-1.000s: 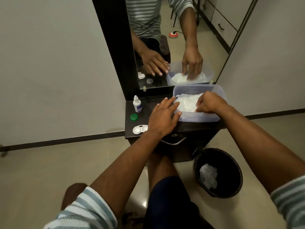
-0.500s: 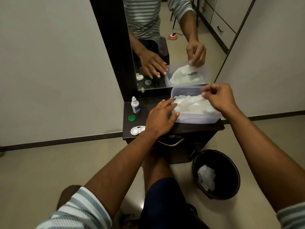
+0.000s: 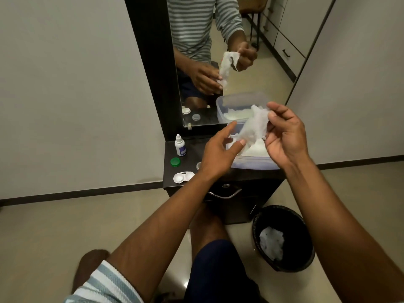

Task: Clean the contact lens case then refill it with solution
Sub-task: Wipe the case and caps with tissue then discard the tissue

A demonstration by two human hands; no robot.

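The white contact lens case (image 3: 183,177) lies open on the dark dresser top (image 3: 192,154) at its front left. A green cap (image 3: 175,162) sits behind it, and a clear cap (image 3: 199,165) peeks out beside my left wrist. The small white solution bottle (image 3: 180,146) stands upright near the mirror. My right hand (image 3: 284,138) pinches a white tissue (image 3: 254,125) and holds it up above the clear plastic tissue box (image 3: 255,163). My left hand (image 3: 218,153) hovers just left of the tissue with fingers relaxed, its thumb touching the tissue's lower edge.
A tall mirror (image 3: 218,62) in a dark frame rises behind the dresser. A black waste bin (image 3: 284,237) with a crumpled tissue inside stands on the floor at the right. A drawer handle (image 3: 225,194) faces my knees. Walls close in on both sides.
My right hand has pulled one tissue out of the box and raised it. My left hand has lifted off the box edge and turned toward the tissue.
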